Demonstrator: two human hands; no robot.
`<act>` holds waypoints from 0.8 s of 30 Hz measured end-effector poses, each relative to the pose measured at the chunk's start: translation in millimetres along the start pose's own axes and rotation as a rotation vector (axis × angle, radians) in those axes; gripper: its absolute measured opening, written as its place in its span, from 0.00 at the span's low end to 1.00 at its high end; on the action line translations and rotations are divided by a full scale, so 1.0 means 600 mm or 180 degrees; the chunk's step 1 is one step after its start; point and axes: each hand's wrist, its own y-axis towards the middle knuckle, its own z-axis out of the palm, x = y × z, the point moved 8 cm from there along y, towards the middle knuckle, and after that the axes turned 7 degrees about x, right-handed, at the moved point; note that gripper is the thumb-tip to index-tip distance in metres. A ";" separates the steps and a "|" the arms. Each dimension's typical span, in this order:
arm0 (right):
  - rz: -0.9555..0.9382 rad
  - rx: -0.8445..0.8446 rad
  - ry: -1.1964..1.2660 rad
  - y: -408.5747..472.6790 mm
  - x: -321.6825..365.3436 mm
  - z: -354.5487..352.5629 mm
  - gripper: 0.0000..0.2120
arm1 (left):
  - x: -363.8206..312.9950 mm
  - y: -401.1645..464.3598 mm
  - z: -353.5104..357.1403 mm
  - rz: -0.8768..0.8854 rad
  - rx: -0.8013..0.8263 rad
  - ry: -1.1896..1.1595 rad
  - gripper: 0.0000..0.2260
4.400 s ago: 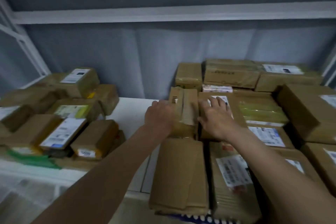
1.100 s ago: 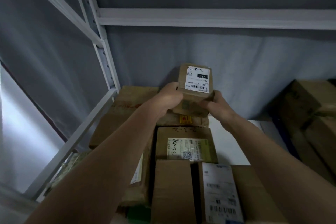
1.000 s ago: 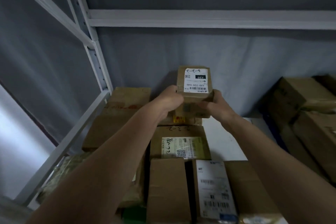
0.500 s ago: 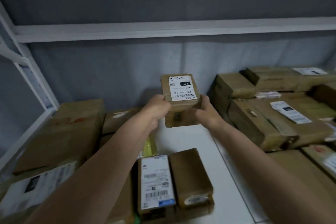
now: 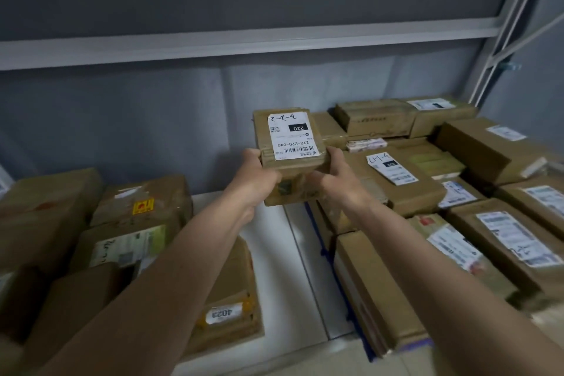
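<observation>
Parcel (image 5: 291,162) in mid-air, clamped between both hands, over the white shelf board (image 5: 274,253) in the gap between two piles. Left hand (image 5: 254,175) on its left side, thumb on the top edge, fingers curled under. Right hand (image 5: 338,180) mirrored on the right side. Firm two-handed grip, nothing else in either hand. Label (image 5: 293,137) face up, with a printed code and a handwritten mark, upside down from here.

Left pile (image 5: 137,217): brown boxes, one with a yellow sticker (image 5: 142,207), one tagged 4023 (image 5: 222,313). Right pile (image 5: 488,223): taped boxes, tighter packed. Nearest top box (image 5: 406,195) with a similar handwritten label.

Step in hand, by the look of it: sorting, mid-carry, not yet set down. Parcel just beside the right pile's left edge. Contact with the box behind it impossible to tell.

Next move, best guess: pick a slot, then lower flat. Needs a level box top or a bare patch of board big enough for the footprint. Right pile crowded near its edge, so likely the bare strip or the top of a box.

- Keep label up.
- Keep both hands on until bottom fully supported, then slide fingers out.

Risk: nudging neighbouring boxes on the way in.
</observation>
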 end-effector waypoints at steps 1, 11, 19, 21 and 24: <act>-0.0009 -0.0038 0.0000 -0.007 -0.002 -0.018 0.25 | -0.005 -0.007 0.017 0.0030 -0.0019 -0.0014 0.19; -0.0065 -0.0090 0.0442 -0.061 -0.061 -0.174 0.17 | -0.018 -0.060 0.168 0.0056 -0.0232 -0.0599 0.25; 0.0333 0.0160 0.0956 -0.115 -0.117 -0.243 0.15 | 0.006 -0.119 0.268 -0.0251 -0.0030 -0.0637 0.12; 0.0420 0.0257 0.1024 -0.126 -0.134 -0.249 0.15 | 0.015 -0.128 0.276 -0.0321 -0.0109 -0.0440 0.14; 0.0472 0.0321 0.1051 -0.142 -0.153 -0.254 0.13 | 0.029 -0.142 0.290 -0.0453 -0.0138 -0.0185 0.20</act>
